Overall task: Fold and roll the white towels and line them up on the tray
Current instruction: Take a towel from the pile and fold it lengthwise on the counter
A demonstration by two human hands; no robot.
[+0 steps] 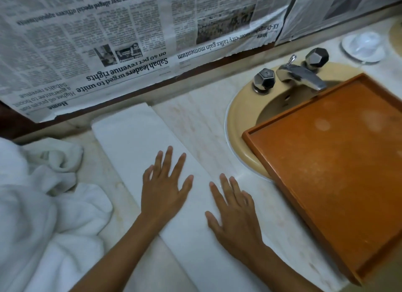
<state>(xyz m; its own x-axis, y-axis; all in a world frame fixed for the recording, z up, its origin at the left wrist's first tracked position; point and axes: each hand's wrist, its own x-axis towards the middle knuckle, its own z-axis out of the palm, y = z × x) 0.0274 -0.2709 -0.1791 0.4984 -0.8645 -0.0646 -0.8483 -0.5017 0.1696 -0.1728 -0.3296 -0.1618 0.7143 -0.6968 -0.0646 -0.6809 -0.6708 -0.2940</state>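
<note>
The folded towel (134,143) lies flat on the counter as a long strip, its length running from the near edge away to the far left. Both hands rest palm-down on its near half, fingers spread and straight: the left hand (165,189) further up the strip, the right hand (232,213) by its right edge. Rolling would likely follow that length. The tray (326,150) sits to the right, closest to the right hand.

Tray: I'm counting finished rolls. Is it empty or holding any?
Empty. The tray shows only bare orange floor; the folded towel lies flat on the counter under the left hand and right hand.
</note>
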